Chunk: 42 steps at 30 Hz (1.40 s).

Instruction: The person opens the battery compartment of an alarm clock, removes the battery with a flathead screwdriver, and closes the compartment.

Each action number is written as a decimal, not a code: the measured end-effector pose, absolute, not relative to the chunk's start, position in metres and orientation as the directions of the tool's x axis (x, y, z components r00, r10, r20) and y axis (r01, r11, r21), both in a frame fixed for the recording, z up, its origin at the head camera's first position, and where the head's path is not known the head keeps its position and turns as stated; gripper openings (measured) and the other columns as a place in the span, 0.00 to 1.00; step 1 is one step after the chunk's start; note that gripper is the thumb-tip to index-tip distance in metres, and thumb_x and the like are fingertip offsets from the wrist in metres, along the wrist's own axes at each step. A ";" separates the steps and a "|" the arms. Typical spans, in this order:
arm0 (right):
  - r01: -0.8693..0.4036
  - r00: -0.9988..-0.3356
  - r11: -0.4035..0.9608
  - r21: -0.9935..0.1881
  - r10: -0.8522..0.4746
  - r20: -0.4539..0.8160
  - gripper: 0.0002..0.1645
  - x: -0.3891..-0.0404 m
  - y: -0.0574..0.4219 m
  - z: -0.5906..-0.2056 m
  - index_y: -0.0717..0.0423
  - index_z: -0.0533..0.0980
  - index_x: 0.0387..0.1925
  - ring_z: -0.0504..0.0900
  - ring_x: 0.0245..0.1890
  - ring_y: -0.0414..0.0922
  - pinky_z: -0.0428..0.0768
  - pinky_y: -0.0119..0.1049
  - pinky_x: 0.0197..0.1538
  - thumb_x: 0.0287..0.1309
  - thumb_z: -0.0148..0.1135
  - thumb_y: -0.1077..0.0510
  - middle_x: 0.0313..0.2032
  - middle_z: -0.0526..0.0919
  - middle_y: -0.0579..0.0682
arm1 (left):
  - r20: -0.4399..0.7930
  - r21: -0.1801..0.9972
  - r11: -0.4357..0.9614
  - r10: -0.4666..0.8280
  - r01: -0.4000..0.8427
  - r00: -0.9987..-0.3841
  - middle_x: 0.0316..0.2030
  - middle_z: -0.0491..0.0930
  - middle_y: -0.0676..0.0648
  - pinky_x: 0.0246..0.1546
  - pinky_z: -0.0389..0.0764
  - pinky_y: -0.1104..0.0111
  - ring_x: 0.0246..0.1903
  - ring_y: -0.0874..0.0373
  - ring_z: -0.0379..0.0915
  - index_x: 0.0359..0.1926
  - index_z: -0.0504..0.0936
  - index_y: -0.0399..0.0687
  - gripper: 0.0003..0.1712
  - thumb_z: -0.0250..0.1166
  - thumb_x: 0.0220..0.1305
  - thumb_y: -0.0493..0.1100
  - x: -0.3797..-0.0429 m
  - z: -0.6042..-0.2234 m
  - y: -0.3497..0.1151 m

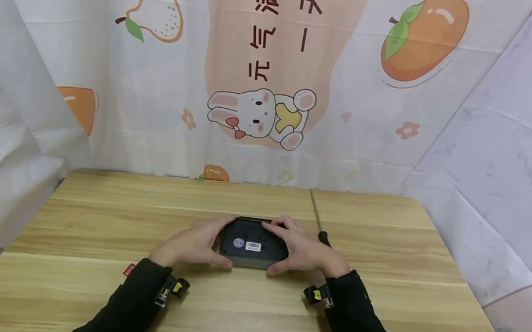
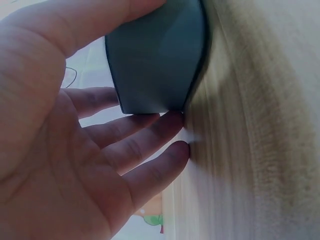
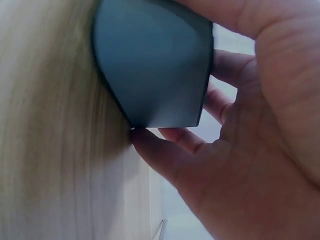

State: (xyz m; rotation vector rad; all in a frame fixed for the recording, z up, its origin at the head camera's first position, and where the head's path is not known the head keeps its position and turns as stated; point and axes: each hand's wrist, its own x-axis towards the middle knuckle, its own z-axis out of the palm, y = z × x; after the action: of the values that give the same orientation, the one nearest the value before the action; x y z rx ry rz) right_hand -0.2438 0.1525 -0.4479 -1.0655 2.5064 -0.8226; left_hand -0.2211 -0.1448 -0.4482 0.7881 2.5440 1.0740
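A black box-shaped device (image 1: 246, 232) with a barcode label and a round sticker rests on the wooden table, between both hands. My left hand (image 1: 195, 243) holds its left end, thumb at the near side and fingers toward the far side. At the opposite end, my right hand (image 1: 305, 251) grips it in much the same way, with fingers reaching over the top. Each wrist view shows a smooth dark end of the device, in the left wrist view (image 2: 155, 60) and the right wrist view (image 3: 152, 65). What kind of device it is, I cannot tell.
A long-shafted screwdriver (image 1: 317, 210) with a black handle lies behind my right hand, its shaft pointing to the table's back edge. Printed curtains (image 1: 153, 82) hang behind and beside the table (image 1: 240, 320). A small red tag (image 1: 129, 269) shows beside the left sleeve.
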 end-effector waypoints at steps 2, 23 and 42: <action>-0.555 -0.681 0.563 -0.613 -0.730 -0.054 0.60 -0.244 0.152 -0.447 0.54 0.59 0.78 0.58 0.68 0.54 0.65 0.54 0.67 0.50 0.81 0.44 0.68 0.59 0.53 | -0.045 0.720 0.587 0.572 0.370 -0.819 0.74 0.60 0.38 0.71 0.59 0.52 0.72 0.47 0.56 0.79 0.51 0.38 0.64 0.82 0.51 0.49 -0.221 -0.448 -0.145; -0.528 -0.747 0.654 -0.542 -0.661 -0.069 0.39 -0.238 0.141 -0.442 0.50 0.66 0.75 0.63 0.59 0.52 0.70 0.48 0.58 0.70 0.57 0.36 0.63 0.64 0.48 | -0.052 0.704 0.597 0.584 0.385 -0.810 0.74 0.59 0.38 0.70 0.61 0.51 0.72 0.45 0.56 0.79 0.50 0.39 0.65 0.81 0.51 0.53 -0.220 -0.446 -0.146; -0.567 -0.761 0.671 -0.478 -0.649 -0.009 0.30 -0.233 0.131 -0.442 0.49 0.70 0.72 0.65 0.56 0.53 0.72 0.49 0.56 0.75 0.53 0.43 0.58 0.65 0.51 | -0.049 0.711 0.590 0.585 0.383 -0.809 0.74 0.58 0.38 0.70 0.60 0.50 0.72 0.45 0.55 0.79 0.50 0.39 0.65 0.81 0.52 0.52 -0.219 -0.445 -0.146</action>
State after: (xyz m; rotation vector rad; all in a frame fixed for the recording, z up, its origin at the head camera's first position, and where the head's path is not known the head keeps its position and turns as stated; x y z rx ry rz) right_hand -0.2334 0.1313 -0.4419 -0.9937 2.7067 -0.6835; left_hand -0.2192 -0.1458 -0.4454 0.7944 2.5434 1.0387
